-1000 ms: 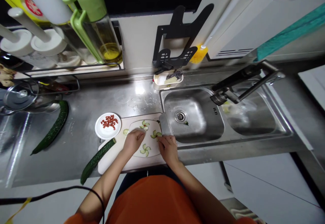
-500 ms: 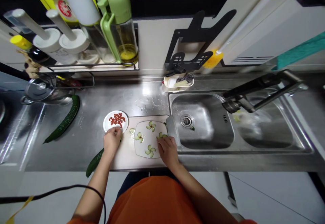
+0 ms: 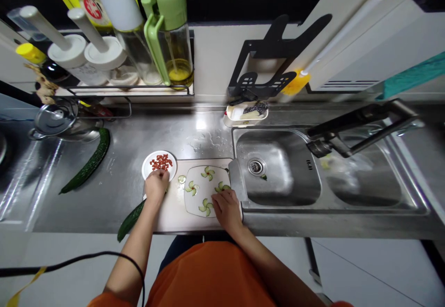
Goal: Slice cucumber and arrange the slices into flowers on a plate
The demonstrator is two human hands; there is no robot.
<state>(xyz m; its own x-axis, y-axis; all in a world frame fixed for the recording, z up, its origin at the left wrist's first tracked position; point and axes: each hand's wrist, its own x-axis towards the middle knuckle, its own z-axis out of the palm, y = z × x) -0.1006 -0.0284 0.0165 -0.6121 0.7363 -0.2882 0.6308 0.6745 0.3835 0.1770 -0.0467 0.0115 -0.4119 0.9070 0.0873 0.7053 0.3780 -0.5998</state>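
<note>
My left hand (image 3: 156, 187) is at the near rim of a small round white plate (image 3: 146, 165) with chopped red pieces (image 3: 161, 162) on it. Its fingertips are pinched together; whatever is between them is hidden. My right hand (image 3: 227, 209) hovers over the right side of a squarish white plate (image 3: 196, 202), fingers bent and close together, their tips hidden. Thin cucumber slices (image 3: 206, 207) lie on that plate in several pinwheels, some with a red centre. Under the plate is a pale cutting board (image 3: 168, 219). A cut cucumber (image 3: 130, 221) lies beside my left forearm.
A whole cucumber (image 3: 86, 168) lies on the steel counter (image 3: 114, 172) at left. A broad grey blade (image 3: 238, 179) lies along the board's right edge, beside the sink (image 3: 278, 168) and dark tap (image 3: 347, 126). Condiment bottles and an oil jug (image 3: 167, 33) stand on the back rack.
My right hand has drawn back slightly towards me and left, baring more of the right-hand pinwheel. My left hand has shifted slightly at the small plate, fingers still pinched. The camera view moved a little.
</note>
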